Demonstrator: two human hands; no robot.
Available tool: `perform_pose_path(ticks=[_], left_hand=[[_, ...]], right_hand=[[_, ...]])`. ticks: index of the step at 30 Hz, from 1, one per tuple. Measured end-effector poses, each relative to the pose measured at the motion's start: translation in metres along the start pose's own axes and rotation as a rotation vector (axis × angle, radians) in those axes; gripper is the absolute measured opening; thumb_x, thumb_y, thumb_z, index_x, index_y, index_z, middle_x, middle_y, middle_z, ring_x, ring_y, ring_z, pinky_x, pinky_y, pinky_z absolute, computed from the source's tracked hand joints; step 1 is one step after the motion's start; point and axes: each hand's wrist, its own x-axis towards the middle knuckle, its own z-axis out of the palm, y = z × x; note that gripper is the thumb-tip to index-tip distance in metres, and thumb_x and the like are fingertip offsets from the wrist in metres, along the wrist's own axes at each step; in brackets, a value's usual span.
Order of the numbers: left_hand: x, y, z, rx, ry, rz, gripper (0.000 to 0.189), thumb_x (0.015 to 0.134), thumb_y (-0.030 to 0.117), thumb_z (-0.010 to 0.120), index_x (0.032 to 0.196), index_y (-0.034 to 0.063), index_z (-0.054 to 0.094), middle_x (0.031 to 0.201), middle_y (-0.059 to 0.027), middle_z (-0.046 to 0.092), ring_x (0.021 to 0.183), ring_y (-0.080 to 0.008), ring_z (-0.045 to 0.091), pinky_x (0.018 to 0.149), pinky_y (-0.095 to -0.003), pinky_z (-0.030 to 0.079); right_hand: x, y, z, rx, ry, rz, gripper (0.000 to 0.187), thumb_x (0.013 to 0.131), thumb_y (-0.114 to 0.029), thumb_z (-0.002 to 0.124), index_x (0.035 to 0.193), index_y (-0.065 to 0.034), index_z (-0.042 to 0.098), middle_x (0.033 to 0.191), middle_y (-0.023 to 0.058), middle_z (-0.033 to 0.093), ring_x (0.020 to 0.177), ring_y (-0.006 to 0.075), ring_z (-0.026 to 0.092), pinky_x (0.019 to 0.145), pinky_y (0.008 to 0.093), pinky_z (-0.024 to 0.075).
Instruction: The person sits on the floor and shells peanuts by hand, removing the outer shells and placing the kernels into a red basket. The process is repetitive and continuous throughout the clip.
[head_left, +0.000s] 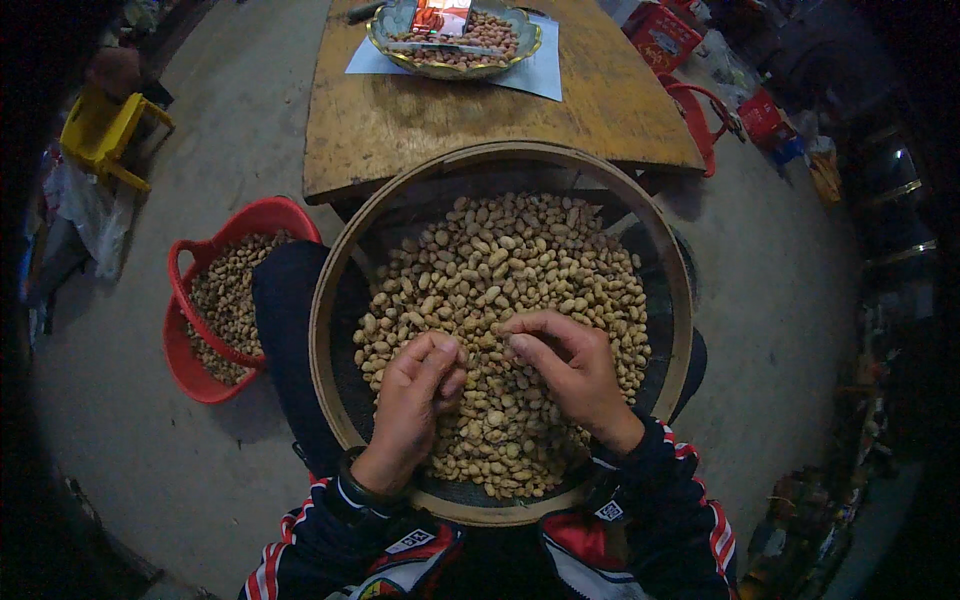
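Note:
A round sieve (324, 300) with a wooden rim and dark mesh rests across my lap. Unshelled peanuts (495, 262) are heaped inside it. Over the lower middle of the heap, my left hand (416, 405) has curled fingers, with the thumb pressed to the index finger. To its right, my right hand (574, 367) brings thumb and index fingertip close together just above the peanuts. Small pale-brown bits show at both sets of fingertips, but whether either hand grips a peanut is unclear. A small gap separates the hands.
A worn wooden table (450, 127) stands beyond the sieve. On it, a gold-edged glass bowl (454, 71) holds shelled peanuts and a lit phone (441, 16), over white paper (541, 67). A red basket (180, 352) of peanuts sits left of my leg. A yellow stool (105, 135) stands farther left.

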Motion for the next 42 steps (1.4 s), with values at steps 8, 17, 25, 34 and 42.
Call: perform_pose_path(ticks=[8,17,25,34,42], left_hand=[[-0.004,0.003,0.005,0.018,-0.107,-0.131,0.026,0.107,0.032,0.049,0.1,0.0084,0.058,0.073,0.0044,0.047,0.062,-0.0042,0.037,0.054,-0.0198,0.029],[-0.001,-0.005,0.002,0.17,-0.093,0.014,0.018,0.101,0.024,0.064,0.107,0.0071,0.064,0.084,0.0048,0.058,0.074,-0.0033,0.051,0.067,-0.0193,0.042],[-0.002,-0.004,-0.005,0.05,0.03,-0.003,0.009,0.099,0.015,0.063,0.098,0.0065,0.062,0.077,0.0066,0.055,0.064,-0.0012,0.046,0.056,-0.0188,0.036],[-0.003,-0.006,-0.009,0.099,0.057,0.115,0.011,0.099,0.014,0.061,0.091,0.0076,0.057,0.071,0.0049,0.052,0.058,-0.0021,0.043,0.051,-0.0209,0.033],[-0.005,0.0,0.001,0.164,0.037,0.122,0.017,0.1,0.017,0.065,0.113,0.0074,0.069,0.08,0.0054,0.058,0.065,-0.0017,0.047,0.056,-0.0185,0.037]], right_hand=[[-0.013,-0.008,0.011,-0.279,0.074,-0.26,0.013,0.088,0.003,0.063,0.101,0.0022,0.065,0.088,0.0135,0.064,0.082,0.0264,0.066,0.073,0.0329,0.0506],[-0.007,-0.007,0.017,-0.525,0.055,-0.401,0.024,0.079,0.004,0.071,0.101,-0.0005,0.065,0.099,0.0138,0.062,0.09,0.0319,0.063,0.078,0.0384,0.0511],[0.019,-0.001,0.007,-0.5,-0.028,-0.417,0.021,0.079,-0.001,0.073,0.1,-0.0026,0.068,0.096,0.0138,0.064,0.093,0.0341,0.062,0.08,0.0406,0.0504],[0.077,0.04,0.041,-1.203,-0.028,-0.58,0.01,0.074,-0.013,0.066,0.079,-0.0043,0.067,0.088,0.0109,0.059,0.093,0.0292,0.058,0.08,0.0408,0.0463],[0.069,0.038,0.042,-1.283,-0.101,-0.55,0.013,0.075,-0.014,0.064,0.081,-0.0033,0.069,0.09,0.0112,0.061,0.093,0.0268,0.057,0.083,0.0379,0.0438]])
